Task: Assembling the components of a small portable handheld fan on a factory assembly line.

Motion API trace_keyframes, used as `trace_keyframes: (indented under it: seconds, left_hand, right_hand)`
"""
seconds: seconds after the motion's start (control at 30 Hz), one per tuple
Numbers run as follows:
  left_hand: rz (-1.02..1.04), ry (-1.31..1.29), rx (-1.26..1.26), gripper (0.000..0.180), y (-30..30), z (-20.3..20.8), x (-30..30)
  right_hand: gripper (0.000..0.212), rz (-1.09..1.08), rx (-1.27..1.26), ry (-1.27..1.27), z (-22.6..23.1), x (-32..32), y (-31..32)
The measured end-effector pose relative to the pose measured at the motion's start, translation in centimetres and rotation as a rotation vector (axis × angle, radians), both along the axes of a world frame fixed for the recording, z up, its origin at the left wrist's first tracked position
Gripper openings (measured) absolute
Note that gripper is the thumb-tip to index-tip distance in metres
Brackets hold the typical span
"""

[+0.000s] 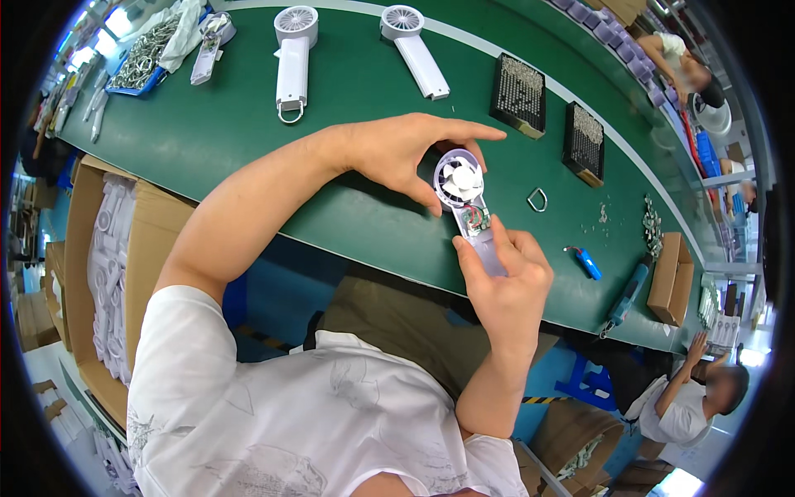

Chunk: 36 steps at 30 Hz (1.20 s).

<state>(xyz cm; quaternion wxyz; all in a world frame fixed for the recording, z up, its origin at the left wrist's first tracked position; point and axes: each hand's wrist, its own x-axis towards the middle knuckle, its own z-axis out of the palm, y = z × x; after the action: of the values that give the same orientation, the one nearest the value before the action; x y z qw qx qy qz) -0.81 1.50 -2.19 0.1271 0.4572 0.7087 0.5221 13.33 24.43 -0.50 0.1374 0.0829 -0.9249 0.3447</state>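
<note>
An opened lavender handheld fan [489, 256] is over the near part of the green table. White blades show in its round head, and wires and a small circuit board lie bare below. My right hand [515, 277] grips the handle shell between thumb and fingers. Around the head curves my left hand [406, 161], thumb and fingers spread and the index finger stretched out; whether it touches the rim I cannot tell. To the right lie a metal D-shaped ring [537, 200] and a blue battery [589, 264] with leads.
Two white fans [292, 74] [421, 62], an opened fan part [207, 60] and a blue tray of metal rings [142, 62] lie far. Black boxes of small parts [519, 95] [584, 145], an electric screwdriver [629, 296] and a carton [670, 280] stand right. Co-workers sit beyond.
</note>
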Motion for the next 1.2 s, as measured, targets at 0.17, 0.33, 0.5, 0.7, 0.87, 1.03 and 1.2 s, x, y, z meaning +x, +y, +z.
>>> trace_keyframes:
  seconds: [0.17,0.33,0.5,0.7,0.87,1.03,1.2]
  left_hand:
    - [0.013,-0.016,-0.031,0.112,0.08,0.25,-0.01]
    - [0.008,-0.001,-0.043,0.109,0.03,0.27,-0.03]
    - [0.004,0.010,-0.040,0.100,0.11,-0.04,-0.24]
    - [0.019,0.012,-0.057,0.097,0.15,0.11,-0.13]
    - [0.015,0.018,-0.057,0.096,0.15,0.04,-0.20]
    - [0.011,-0.012,-0.045,0.095,0.11,-0.06,-0.19]
    - [0.005,-0.021,-0.039,0.094,0.07,-0.06,-0.17]
  right_hand:
    - [0.045,-0.008,0.018,0.044,-0.27,0.17,-0.29]
    - [0.046,-0.015,0.011,0.043,-0.42,0.31,-0.39]
    - [0.046,-0.012,0.036,0.052,-0.35,0.18,-0.36]
    - [0.046,-0.029,0.021,0.082,-0.54,0.10,-0.50]
    - [0.047,-0.047,0.021,0.055,-0.37,0.16,-0.63]
    - [0.047,-0.040,0.032,0.070,-0.52,0.16,-0.61]
    - [0.045,-0.045,0.034,0.056,-0.44,0.21,-0.69]
